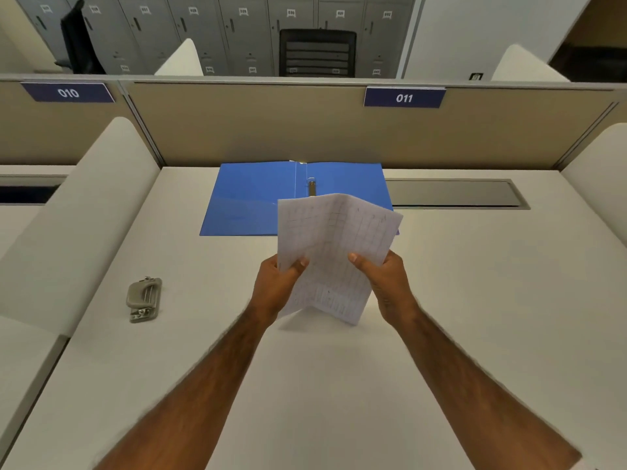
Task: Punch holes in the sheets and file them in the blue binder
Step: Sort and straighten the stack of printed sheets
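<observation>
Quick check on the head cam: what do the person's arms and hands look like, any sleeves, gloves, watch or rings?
Both forearms are bare from the bottom edge of the frame up to the wrists; no sleeve shows. The left hand and right hand wear no gloves. No watch, bracelet or band shows at either wrist, and no ring on the fingers in view. Nails look short and unpainted.

Bare forearms and hands, nothing worn

No sleeves, watch or rings were seen; the left hand (276,286) and right hand (385,283) were uncovered from fingertips back to the forearms.
</observation>
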`<state>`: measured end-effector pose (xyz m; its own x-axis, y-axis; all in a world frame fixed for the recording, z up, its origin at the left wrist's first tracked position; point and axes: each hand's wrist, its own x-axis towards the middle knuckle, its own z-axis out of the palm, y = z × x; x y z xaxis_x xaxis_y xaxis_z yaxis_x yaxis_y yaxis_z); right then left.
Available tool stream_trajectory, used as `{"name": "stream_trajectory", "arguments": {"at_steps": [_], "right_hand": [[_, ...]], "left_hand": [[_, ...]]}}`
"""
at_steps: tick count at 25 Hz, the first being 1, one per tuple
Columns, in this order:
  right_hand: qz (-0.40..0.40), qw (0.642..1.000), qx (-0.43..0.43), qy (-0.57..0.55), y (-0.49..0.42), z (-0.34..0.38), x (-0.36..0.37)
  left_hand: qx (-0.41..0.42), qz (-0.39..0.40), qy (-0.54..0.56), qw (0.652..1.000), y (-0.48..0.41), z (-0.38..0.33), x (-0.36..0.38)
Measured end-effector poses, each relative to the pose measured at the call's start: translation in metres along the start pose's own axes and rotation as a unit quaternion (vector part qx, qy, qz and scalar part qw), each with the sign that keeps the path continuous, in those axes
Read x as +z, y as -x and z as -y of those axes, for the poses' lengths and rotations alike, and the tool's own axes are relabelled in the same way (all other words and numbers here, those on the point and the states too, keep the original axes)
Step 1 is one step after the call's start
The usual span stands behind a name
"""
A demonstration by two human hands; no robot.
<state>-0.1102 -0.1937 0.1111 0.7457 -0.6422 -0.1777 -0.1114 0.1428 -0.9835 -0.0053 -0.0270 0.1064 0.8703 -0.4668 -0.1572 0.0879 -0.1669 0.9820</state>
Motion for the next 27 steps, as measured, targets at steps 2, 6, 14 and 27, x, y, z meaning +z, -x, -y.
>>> {"name": "stream_trajectory", "arguments": {"at_steps": [2, 6, 14, 27], "right_hand": [[-0.018, 1.0, 0.012, 0.011, 0.0, -0.007, 0.001], [-0.057, 0.998, -0.009, 0.041, 0.002, -0.009, -0.006], [0.106, 0.917, -0.143, 0.358, -0.013, 0.075, -0.054], [0.086, 0.99, 0.104, -0.035, -0.01, 0.037, -0.073]], "left_hand": [[-0.003, 0.0, -0.009, 1.0, 0.001, 0.003, 0.006], [-0.007, -0.01, -0.056, 0.998, 0.003, -0.004, 0.002], [0.102, 0.174, -0.408, 0.89, -0.017, -0.055, -0.022], [-0.103, 0.15, 0.131, 0.974, -0.005, 0.009, -0.077]]}}
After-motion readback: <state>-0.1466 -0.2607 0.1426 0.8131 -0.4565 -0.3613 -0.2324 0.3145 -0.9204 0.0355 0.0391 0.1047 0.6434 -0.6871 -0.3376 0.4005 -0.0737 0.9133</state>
